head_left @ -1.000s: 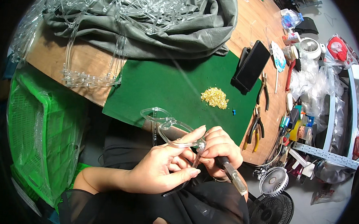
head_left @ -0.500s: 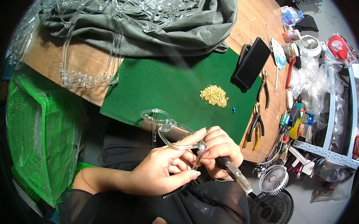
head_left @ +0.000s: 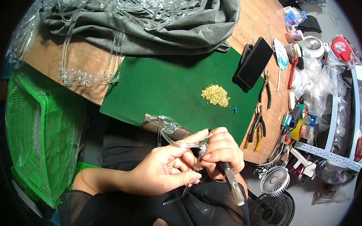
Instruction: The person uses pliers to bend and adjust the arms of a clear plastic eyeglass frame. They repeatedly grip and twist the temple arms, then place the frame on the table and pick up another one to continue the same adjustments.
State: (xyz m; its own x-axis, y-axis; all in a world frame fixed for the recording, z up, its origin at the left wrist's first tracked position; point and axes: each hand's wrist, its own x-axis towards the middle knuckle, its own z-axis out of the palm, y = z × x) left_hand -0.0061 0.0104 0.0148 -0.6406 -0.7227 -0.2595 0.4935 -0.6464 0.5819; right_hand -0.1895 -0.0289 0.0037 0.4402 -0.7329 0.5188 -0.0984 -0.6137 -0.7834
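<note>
My left hand is closed on a pair of clear plastic eyeglass frames, held just off the near edge of the green mat. One temple hangs down past my fingers, and its end shows over my dark clothes. My right hand wraps round a screwdriver-like tool with a black collar and a translucent handle. Its tip is hidden by my fingers at the frames' hinge corner. On the mat lies a heap of tiny gold-coloured metal parts, with a small blue piece beside it.
A black phone leans at the mat's right, with two pairs of pliers near it. Clear frames are piled on a grey cloth, and others stand stacked at left. Green crates and fans flank the table.
The tool's handle end has swung down and to the left in my right hand. The frames have tilted, their far lens a little lower and to the right.
</note>
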